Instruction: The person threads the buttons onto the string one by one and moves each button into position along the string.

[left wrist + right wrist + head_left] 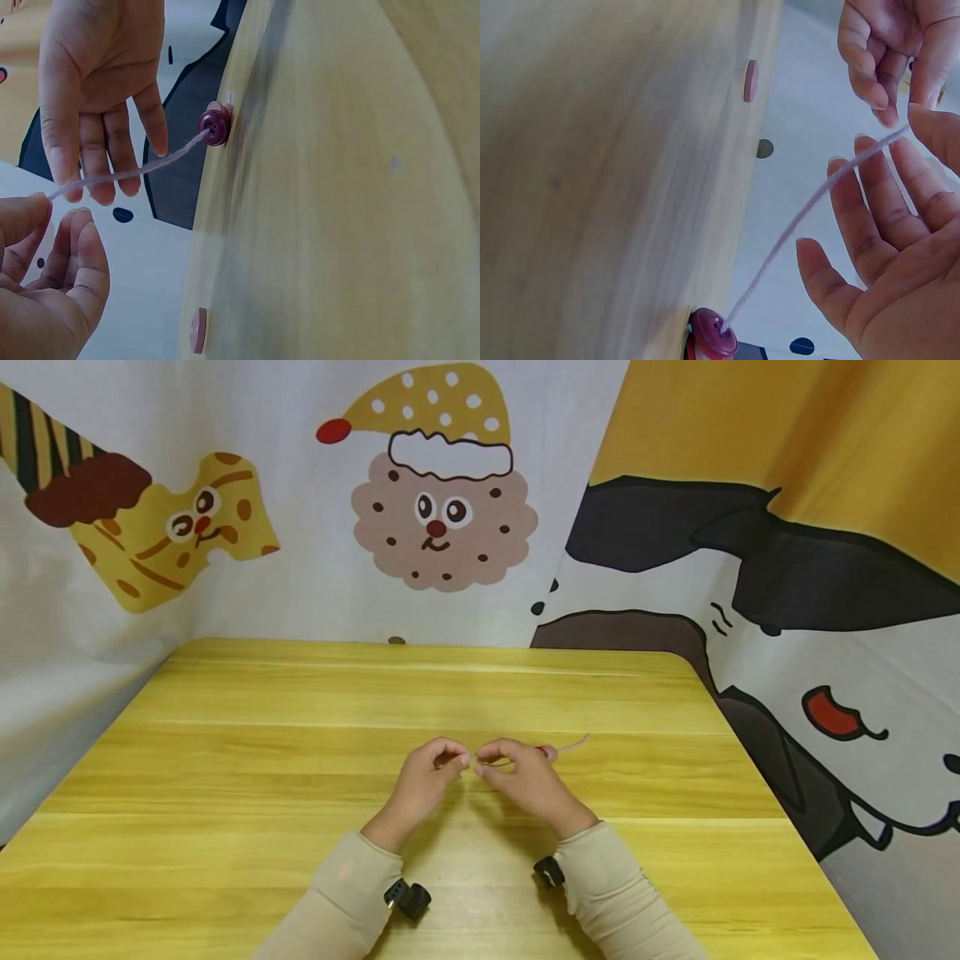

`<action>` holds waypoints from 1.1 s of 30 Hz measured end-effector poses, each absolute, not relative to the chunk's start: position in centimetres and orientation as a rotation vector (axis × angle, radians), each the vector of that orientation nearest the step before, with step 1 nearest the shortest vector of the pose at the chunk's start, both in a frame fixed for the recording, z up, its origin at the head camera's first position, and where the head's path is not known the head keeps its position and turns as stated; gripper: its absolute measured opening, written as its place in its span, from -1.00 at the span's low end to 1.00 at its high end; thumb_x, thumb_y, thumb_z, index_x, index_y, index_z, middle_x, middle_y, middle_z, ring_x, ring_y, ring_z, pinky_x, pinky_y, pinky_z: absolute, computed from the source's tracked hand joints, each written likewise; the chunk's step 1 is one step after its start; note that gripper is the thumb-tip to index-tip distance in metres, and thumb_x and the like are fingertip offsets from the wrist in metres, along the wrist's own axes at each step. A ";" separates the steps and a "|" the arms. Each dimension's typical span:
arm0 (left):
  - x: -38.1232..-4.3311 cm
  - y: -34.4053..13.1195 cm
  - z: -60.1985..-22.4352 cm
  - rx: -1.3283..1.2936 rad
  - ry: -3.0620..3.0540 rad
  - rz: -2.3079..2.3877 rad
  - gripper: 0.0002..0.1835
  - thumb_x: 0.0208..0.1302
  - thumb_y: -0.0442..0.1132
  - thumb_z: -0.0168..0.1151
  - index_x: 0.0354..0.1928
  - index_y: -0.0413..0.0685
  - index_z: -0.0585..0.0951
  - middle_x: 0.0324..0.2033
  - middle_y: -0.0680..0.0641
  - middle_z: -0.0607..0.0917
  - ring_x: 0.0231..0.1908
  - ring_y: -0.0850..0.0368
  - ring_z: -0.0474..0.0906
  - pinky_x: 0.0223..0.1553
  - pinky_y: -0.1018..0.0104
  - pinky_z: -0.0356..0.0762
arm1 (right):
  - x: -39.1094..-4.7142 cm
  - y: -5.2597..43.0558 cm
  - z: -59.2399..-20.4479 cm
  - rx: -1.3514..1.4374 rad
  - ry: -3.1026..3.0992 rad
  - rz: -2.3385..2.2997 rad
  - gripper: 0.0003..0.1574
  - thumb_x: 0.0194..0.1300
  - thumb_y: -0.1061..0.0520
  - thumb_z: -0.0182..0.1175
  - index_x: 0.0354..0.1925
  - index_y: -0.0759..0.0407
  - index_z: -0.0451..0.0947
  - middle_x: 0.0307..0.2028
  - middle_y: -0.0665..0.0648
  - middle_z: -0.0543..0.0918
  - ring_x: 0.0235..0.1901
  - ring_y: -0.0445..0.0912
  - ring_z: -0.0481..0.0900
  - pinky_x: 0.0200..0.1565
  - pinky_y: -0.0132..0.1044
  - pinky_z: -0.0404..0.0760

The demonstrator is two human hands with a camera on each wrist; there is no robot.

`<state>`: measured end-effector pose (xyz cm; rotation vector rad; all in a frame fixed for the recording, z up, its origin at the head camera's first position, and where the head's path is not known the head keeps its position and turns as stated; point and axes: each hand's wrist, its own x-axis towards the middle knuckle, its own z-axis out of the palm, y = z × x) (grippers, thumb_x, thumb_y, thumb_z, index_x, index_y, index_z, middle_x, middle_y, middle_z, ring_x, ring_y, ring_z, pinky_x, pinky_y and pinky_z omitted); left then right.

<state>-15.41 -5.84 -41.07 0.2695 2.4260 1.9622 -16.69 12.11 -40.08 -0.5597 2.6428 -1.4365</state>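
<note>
A pale pink yarn (169, 159) runs from the two hands to a dark red button (714, 334) and passes through its hole. Pink and red pieces sit against the back of this button, and the yarn's tail (576, 744) lies beyond them on the table. My left hand (423, 781) pinches the yarn's near end between thumb and forefinger. Close beside it is my right hand (528, 781), its fingers fairly straight and spread along the yarn, thumb and forefinger apart. A flat pink button-like piece (198, 330) shows edge-on near the left hand.
The wooden table (225, 760) extends around both hands. A printed curtain (285, 593) hangs at its far and right sides. Small black devices sit at both sleeve cuffs (352, 872).
</note>
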 end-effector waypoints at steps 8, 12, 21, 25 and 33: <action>-15.3 -5.8 -40.8 0.275 2.445 1.986 -0.88 0.35 -0.30 0.20 -0.22 -0.23 0.62 -0.32 -0.09 0.64 -0.30 0.06 0.52 -0.25 0.19 0.52 | -16.7 11.5 -40.3 -0.616 2.637 -1.431 -0.85 0.34 0.15 0.22 -0.14 0.14 0.64 -0.21 0.01 0.69 -0.12 -0.10 0.59 -0.05 -0.14 0.57; -15.2 -5.7 -40.8 0.267 2.454 1.973 -0.88 0.35 -0.29 0.20 -0.21 -0.22 0.62 -0.31 -0.07 0.64 -0.30 0.11 0.51 -0.26 0.25 0.50 | -16.5 11.2 -40.3 -0.631 2.652 -1.461 -0.84 0.36 0.15 0.20 -0.15 0.16 0.65 -0.21 0.04 0.71 -0.13 -0.08 0.59 -0.09 -0.15 0.58; -15.2 -5.7 -41.0 0.262 2.447 1.969 -0.87 0.35 -0.29 0.19 -0.20 -0.24 0.61 -0.28 -0.09 0.64 -0.26 0.01 0.53 -0.23 0.15 0.54 | -16.3 10.8 -40.3 -0.597 2.686 -1.485 -0.85 0.37 0.17 0.19 -0.15 0.16 0.66 -0.21 0.04 0.70 -0.16 -0.10 0.58 -0.11 -0.19 0.56; -15.2 -5.7 -40.9 0.255 2.440 1.972 -0.86 0.36 -0.29 0.18 -0.19 -0.24 0.61 -0.27 -0.10 0.64 -0.23 -0.07 0.54 -0.22 0.11 0.56 | -16.3 10.8 -40.4 -0.575 2.682 -1.501 -0.85 0.38 0.17 0.17 -0.16 0.14 0.65 -0.20 0.03 0.70 -0.13 -0.08 0.59 -0.07 -0.11 0.56; -15.6 -6.2 -41.2 0.201 2.416 1.945 -0.85 0.38 -0.26 0.16 -0.17 -0.21 0.61 -0.25 -0.16 0.65 -0.17 -0.18 0.55 -0.13 0.01 0.55 | -16.2 10.8 -40.6 -0.543 2.660 -1.534 -0.81 0.39 0.15 0.16 -0.14 0.21 0.64 -0.20 0.09 0.70 -0.11 -0.05 0.58 -0.01 -0.05 0.54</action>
